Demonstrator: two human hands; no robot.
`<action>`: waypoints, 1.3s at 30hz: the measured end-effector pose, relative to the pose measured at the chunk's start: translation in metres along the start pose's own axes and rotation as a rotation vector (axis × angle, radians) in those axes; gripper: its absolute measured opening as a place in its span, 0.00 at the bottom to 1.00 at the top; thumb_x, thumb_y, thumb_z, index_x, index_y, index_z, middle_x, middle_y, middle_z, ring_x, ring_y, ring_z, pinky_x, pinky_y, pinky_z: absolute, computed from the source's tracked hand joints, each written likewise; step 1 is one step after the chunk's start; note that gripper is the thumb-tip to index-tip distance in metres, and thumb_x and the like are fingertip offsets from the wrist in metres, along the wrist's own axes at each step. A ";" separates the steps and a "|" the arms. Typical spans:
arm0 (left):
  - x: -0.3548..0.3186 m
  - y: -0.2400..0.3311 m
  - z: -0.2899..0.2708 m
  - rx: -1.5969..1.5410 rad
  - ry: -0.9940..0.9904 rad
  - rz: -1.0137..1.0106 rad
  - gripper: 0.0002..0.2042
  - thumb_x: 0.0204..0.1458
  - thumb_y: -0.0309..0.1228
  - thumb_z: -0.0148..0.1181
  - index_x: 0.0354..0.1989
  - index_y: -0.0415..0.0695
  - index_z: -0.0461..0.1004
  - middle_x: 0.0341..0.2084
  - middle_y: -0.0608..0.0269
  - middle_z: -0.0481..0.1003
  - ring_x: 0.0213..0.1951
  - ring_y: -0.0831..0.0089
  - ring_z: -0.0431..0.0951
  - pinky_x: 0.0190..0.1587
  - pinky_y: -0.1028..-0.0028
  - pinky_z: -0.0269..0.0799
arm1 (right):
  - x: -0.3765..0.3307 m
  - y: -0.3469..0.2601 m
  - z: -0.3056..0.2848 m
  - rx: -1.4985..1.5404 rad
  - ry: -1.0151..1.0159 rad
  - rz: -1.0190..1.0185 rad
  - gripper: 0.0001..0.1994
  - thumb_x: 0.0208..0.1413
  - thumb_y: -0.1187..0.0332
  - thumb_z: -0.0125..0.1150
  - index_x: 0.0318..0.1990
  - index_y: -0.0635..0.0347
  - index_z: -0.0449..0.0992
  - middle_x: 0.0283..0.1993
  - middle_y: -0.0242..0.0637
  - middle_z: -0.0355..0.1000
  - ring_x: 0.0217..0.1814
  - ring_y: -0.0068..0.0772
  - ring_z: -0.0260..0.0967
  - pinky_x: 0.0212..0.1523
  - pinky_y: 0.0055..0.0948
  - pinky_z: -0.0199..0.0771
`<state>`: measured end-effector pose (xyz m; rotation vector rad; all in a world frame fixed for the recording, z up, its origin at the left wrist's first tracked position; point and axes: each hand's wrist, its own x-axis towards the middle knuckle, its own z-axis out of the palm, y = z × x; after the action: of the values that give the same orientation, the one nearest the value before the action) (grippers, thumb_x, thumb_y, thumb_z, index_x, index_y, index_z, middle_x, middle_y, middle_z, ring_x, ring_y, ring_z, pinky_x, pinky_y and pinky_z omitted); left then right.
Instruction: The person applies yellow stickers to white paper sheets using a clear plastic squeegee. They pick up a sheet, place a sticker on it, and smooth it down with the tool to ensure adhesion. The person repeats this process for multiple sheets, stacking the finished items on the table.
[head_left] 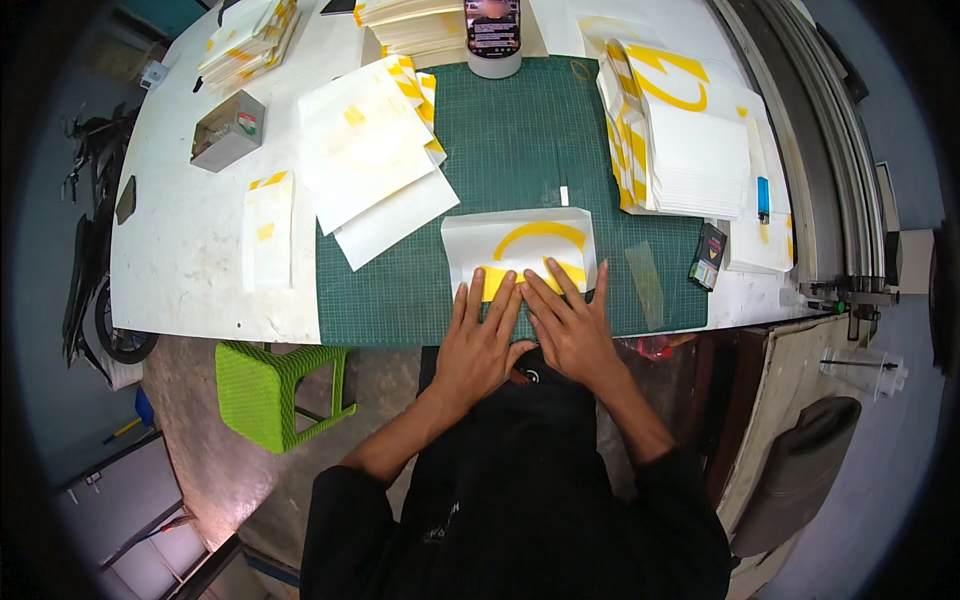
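Work piece: one white paper sheet with a bold yellow curved print [520, 243], at the near edge of the green gridded cutting mat [500, 140], which covers the middle of the white counter [160, 290]; its far edge stands slightly raised.

Left hand [480, 342]: flat, fingers extended and spread, fingertips on the sheet's near yellow part; right hand [574, 332]: likewise flat and spread, just beside the left, fingertips on the same part; both wide, neither closed around anything.

Left of the sheet: a pile of large white paper pieces with yellow-striped edges [365, 150], partly on the mat; a narrow white paper piece with yellow marks [268, 232]; an open grey rectangular box [228, 132], farther away.

Right: a thick stack of folded white-and-yellow paper [695, 150]; a slim blue object [763, 198]; a small black box [707, 256]; a translucent strip [645, 285], on the mat near the right hand.

Far side: a lit phone [493, 28] on a round white stand [494, 66]; two further paper stacks, left of it.

Floor, near left: one bright green woven-pattern plastic stool [265, 395].
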<state>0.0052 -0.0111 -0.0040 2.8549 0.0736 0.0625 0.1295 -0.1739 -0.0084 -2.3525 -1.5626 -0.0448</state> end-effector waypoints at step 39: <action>0.014 0.017 0.004 -0.090 0.009 -0.046 0.40 0.64 0.51 0.55 0.75 0.33 0.56 0.78 0.45 0.52 0.79 0.50 0.47 0.78 0.46 0.41 | 0.030 -0.001 -0.034 0.020 0.195 0.056 0.24 0.59 0.70 0.62 0.64 0.58 0.75 0.67 0.40 0.72 0.78 0.48 0.58 0.75 0.81 0.34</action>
<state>0.0206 -0.0276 -0.0023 2.7620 0.1352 0.0669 0.1460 -0.1564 0.0296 -2.2977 -1.3986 -0.2382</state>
